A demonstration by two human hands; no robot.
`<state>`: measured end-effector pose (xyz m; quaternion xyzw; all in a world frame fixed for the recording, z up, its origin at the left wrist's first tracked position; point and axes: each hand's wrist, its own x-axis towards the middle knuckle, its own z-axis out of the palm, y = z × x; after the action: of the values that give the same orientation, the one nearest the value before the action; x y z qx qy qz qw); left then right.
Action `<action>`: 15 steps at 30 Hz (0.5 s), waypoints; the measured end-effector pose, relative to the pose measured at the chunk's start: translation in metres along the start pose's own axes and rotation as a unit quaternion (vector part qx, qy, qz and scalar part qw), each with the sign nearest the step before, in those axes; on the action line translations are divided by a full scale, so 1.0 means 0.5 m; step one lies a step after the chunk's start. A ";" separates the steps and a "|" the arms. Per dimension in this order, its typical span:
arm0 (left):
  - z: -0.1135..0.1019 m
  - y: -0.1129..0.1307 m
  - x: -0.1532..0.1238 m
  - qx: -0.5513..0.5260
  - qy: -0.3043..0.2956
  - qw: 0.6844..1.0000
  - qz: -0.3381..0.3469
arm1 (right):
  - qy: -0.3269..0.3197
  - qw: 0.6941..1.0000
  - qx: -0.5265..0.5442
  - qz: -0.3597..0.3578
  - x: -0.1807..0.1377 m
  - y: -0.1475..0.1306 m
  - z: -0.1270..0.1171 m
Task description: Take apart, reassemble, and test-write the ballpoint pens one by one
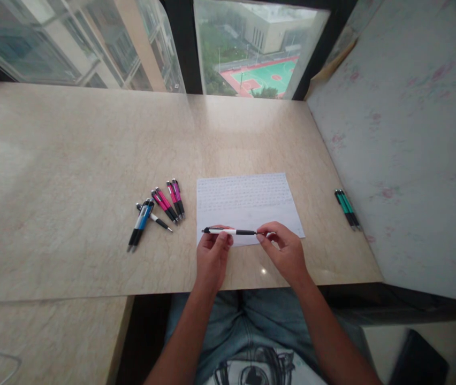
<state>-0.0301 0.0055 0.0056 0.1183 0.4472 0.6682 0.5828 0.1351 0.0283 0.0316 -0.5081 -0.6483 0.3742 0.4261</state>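
A white ballpoint pen with a black grip lies level between my hands, its tip pointing right. My left hand pinches the white barrel between thumb and fingers. At the other end, the thumb and forefinger of my right hand close on the pen's tip. Beneath both hands is a sheet of paper with lines of handwriting across its upper part.
Left of the paper lie several pink and purple pens, blue pens and another white pen. Green pens lie at the right, by the patterned wall. Windows line the back of the stone counter.
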 end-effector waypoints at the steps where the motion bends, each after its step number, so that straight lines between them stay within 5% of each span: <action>1: -0.001 0.000 0.000 0.001 0.000 1.000 0.000 | 0.001 1.000 -0.002 -0.001 0.000 -0.001 -0.001; 15: -0.004 -0.005 0.000 0.022 -0.008 1.000 0.004 | -0.027 0.998 -0.045 0.029 0.003 0.002 0.000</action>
<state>-0.0300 0.0046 0.0027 0.1377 0.4568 0.6596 0.5808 0.1353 0.0297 0.0311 -0.5352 -0.6608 0.3706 0.3736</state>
